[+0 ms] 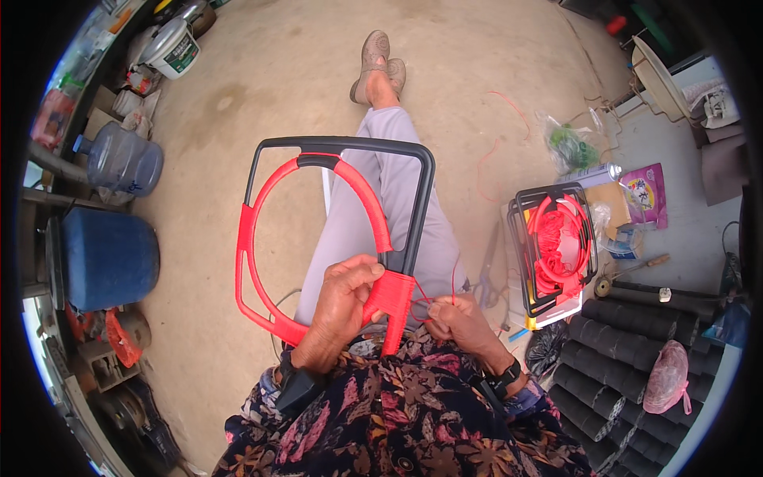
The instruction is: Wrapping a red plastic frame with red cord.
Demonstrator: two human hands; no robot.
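Note:
A black rectangular frame with a ring inside it (425, 183) lies over my lap, much of it wrapped in red cord. The ring's left side, its lower part and the frame's lower right corner are covered in tight red windings; black shows along the top and upper right. My left hand (342, 298) grips the frame beside the wrapped lower right corner. Just right of that corner, my right hand (461, 324) is closed in a pinch on a thin red cord (421, 300), which runs to the windings.
Similar black frames with red rings (592, 238) stack on a box at my right, red cord inside them. Black rolls (608, 342) lie at the lower right. A blue drum (111, 258), a clear water bottle (125, 159) and a white bucket (171, 48) stand left. Loose red cord trails across the floor.

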